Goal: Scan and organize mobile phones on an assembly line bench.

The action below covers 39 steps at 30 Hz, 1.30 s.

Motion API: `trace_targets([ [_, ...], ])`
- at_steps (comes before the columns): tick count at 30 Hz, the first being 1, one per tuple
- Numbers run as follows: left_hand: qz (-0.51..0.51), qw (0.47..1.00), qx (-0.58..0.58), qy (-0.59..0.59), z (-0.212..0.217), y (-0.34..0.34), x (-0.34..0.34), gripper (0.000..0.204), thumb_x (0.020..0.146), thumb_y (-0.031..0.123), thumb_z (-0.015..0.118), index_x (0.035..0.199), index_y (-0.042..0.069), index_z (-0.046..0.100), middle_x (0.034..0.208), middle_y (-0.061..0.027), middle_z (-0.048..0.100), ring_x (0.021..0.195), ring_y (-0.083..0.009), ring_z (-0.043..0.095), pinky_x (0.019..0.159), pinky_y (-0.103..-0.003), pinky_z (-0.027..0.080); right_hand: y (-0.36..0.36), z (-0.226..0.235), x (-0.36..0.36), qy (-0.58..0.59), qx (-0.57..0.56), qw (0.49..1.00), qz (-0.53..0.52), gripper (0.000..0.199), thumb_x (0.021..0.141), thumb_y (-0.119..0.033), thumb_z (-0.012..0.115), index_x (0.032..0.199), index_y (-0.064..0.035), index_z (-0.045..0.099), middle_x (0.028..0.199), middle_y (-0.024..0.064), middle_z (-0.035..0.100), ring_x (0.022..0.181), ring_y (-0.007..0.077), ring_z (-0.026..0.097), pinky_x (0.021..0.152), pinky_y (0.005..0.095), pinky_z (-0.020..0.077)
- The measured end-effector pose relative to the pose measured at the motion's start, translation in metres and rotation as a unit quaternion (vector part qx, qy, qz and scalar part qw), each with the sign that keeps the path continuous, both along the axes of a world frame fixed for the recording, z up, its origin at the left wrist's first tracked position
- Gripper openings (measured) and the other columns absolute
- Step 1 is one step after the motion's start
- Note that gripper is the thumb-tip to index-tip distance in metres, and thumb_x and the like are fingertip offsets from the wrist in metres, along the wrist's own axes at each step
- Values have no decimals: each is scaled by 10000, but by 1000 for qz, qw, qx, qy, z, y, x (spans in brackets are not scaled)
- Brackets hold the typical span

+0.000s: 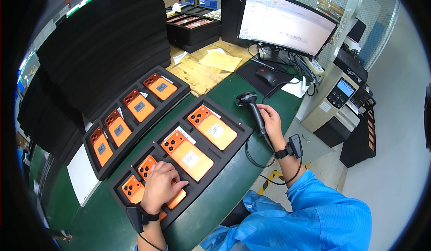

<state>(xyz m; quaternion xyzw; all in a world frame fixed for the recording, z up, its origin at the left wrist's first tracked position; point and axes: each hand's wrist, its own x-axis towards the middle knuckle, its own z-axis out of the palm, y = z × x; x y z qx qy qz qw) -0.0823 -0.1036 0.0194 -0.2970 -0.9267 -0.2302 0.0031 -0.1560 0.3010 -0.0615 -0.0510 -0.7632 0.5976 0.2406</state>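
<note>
Green matting covers your desk (233, 94), with a monitor (283, 22) at the back and a mouse (268, 77) on its pad below it. Your left hand (161, 186) lies palm down, fingers curled, on an orange phone (155, 181) in the near black foam tray (233, 139), which holds four such phones face down in separate slots. Your right hand (271, 121) is clamped round the grip of a black barcode scanner (251, 107), its head just beyond the tray's far corner. A second tray (177, 96) of four phones sits to the left, beside stacked black foam (103, 44). A label printer (339, 94) stands at your right.
</note>
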Motion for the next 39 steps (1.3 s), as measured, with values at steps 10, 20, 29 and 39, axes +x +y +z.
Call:
trace_targets([
  [10,10,1000,-4,11,0,3,2,283,604,233,840,620,61,616,699,-55,548,818,-251,535,779,-362,429,1,-2,-2,3,-11,1000,10,238,946,-127,528,1089,18,652,986,57,678,901,114,613,818,246,472],
  [20,23,999,0,27,-2,0,6,300,583,226,840,600,52,596,712,-63,555,829,-263,541,772,-369,423,58,0,26,88,-64,987,-120,196,974,-142,511,1031,-32,663,921,37,662,655,48,564,573,183,436],
  [29,37,999,1,4,-6,4,7,288,589,168,842,608,37,585,749,-79,549,865,-291,534,806,-398,412,256,-26,101,178,-260,847,-429,219,927,-192,561,1081,-45,609,933,36,625,651,84,536,523,217,417],
  [39,34,999,8,-5,-4,11,4,266,602,119,830,634,8,590,751,-85,547,848,-288,526,791,-392,411,285,35,103,187,-233,900,-318,267,942,-272,628,1078,-42,619,906,-7,610,692,63,531,605,201,442],
])
